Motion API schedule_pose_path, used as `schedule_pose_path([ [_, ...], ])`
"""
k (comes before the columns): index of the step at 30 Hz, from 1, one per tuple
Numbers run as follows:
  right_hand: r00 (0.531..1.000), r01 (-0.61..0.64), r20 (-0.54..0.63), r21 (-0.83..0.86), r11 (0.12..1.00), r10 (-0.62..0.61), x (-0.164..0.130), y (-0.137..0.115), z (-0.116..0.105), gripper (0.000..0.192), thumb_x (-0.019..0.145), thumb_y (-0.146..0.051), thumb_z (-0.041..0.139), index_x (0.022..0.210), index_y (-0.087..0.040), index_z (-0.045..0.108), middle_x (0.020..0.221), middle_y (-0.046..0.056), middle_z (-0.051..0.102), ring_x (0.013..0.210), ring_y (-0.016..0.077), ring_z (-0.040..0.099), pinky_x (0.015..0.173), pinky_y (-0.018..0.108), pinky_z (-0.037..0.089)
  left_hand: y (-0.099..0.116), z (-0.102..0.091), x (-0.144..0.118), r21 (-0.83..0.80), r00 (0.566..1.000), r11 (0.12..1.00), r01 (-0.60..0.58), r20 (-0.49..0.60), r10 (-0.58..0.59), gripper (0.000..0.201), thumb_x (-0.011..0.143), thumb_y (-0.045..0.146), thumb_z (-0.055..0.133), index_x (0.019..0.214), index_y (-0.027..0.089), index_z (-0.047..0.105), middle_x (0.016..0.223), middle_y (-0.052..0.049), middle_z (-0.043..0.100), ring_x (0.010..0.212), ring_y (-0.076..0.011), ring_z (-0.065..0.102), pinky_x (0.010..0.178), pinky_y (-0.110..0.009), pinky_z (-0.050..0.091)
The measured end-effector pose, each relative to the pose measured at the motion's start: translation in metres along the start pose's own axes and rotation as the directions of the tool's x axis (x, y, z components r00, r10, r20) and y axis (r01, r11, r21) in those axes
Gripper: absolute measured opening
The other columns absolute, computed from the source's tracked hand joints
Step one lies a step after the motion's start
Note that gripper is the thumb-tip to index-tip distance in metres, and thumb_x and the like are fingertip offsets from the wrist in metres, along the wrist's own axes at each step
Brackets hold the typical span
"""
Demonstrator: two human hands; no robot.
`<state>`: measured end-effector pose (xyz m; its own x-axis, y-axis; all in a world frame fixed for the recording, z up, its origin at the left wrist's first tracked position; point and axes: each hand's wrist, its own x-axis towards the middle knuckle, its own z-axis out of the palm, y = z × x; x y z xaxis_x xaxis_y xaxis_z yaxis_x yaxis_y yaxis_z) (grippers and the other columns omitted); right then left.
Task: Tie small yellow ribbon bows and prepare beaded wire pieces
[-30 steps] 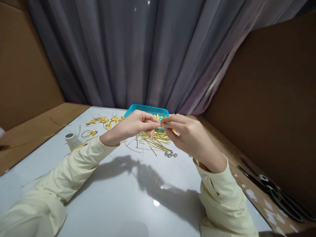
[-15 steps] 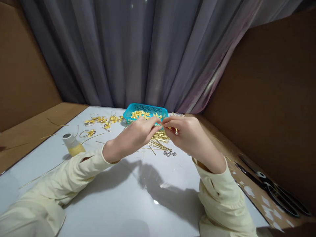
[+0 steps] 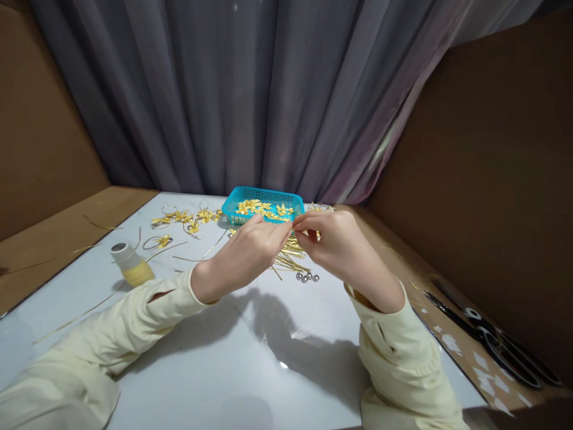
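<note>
My left hand (image 3: 242, 254) and my right hand (image 3: 340, 242) meet fingertip to fingertip above a heap of thin gold strips (image 3: 290, 257) on the white table (image 3: 250, 352). Together they pinch a small gold piece; it is too small and too covered by the fingers to make out its shape. Just behind the hands stands a blue mesh basket (image 3: 264, 200) holding several small gold bows. A few small silver bells (image 3: 308, 277) lie right below the hands.
Finished gold bows on rings (image 3: 183, 218) lie at the back left. A spool of yellow thread (image 3: 129, 266) stands at the left, with loose gold strips near it. Black scissors (image 3: 496, 340) rest on the brown board at the right. Grey curtain and cardboard walls close in the space.
Both hands have sunk slightly and drawn a little nearer to me, uncovering the basket's contents. The left wrist has turned so its back faces me more.
</note>
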<state>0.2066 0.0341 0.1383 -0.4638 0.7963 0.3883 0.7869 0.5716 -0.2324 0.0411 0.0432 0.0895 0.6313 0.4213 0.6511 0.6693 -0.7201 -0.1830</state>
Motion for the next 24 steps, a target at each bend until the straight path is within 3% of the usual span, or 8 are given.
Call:
schedule_pose_path([
  [5,1.0,-0.027,0.014,-0.022,0.999,0.028,0.0,-0.001,0.001,0.023,0.075,-0.001,0.049,0.064,-0.011,0.067,0.071,0.007,0.069,0.057,0.0111,0.052,0.058,0.024,0.037,0.001,0.005,0.002,0.09,0.998,0.995,-0.039,-0.035,0.043,0.034,0.097,0.01,0.032,0.075,0.012,0.058,0.059,-0.001,0.055,0.052,-0.0145,0.047,0.06,-0.029,0.036],
  [10,1.0,-0.015,-0.01,-0.023,1.0,0.015,0.0,0.001,0.004,0.023,0.074,-0.003,0.049,0.065,-0.012,0.068,0.07,0.008,0.069,0.057,0.0123,0.054,0.058,0.024,0.036,0.003,0.006,0.003,0.152,0.993,0.985,-0.086,-0.071,0.097,0.032,0.095,0.008,0.033,0.077,0.01,0.059,0.055,0.0,0.053,0.049,-0.014,0.046,0.058,-0.028,0.036],
  [15,1.0,-0.008,-0.014,-0.017,1.0,0.008,0.0,0.001,0.004,0.023,0.074,-0.005,0.049,0.068,-0.013,0.07,0.07,0.008,0.069,0.058,0.0133,0.055,0.058,0.024,0.035,0.003,0.007,0.002,0.122,0.995,0.991,-0.059,-0.067,0.068,0.036,0.095,0.009,0.032,0.072,0.011,0.059,0.053,-0.001,0.052,0.048,-0.0141,0.046,0.057,-0.029,0.036],
  [20,0.999,-0.041,-0.017,0.0,0.999,0.041,-0.001,0.0,0.001,0.024,0.071,-0.004,0.05,0.067,-0.012,0.071,0.067,0.008,0.068,0.059,0.0135,0.055,0.057,0.024,0.034,0.0,0.004,0.003,-0.182,0.995,0.981,0.072,-0.06,-0.084,0.028,0.091,0.013,0.041,0.072,0.012,0.062,0.058,-0.001,0.058,0.054,-0.0128,0.05,0.059,-0.027,0.039],
  [24,0.997,-0.073,0.021,0.033,0.997,0.072,-0.001,-0.002,0.0,0.024,0.069,-0.002,0.051,0.066,-0.011,0.073,0.059,0.006,0.065,0.055,0.0113,0.051,0.056,0.024,0.032,-0.004,-0.009,0.007,-0.521,0.951,0.796,0.307,0.147,-0.271,0.015,0.084,0.014,0.053,0.079,0.013,0.067,0.05,0.005,0.053,0.047,-0.0079,0.047,0.048,-0.02,0.034],
])
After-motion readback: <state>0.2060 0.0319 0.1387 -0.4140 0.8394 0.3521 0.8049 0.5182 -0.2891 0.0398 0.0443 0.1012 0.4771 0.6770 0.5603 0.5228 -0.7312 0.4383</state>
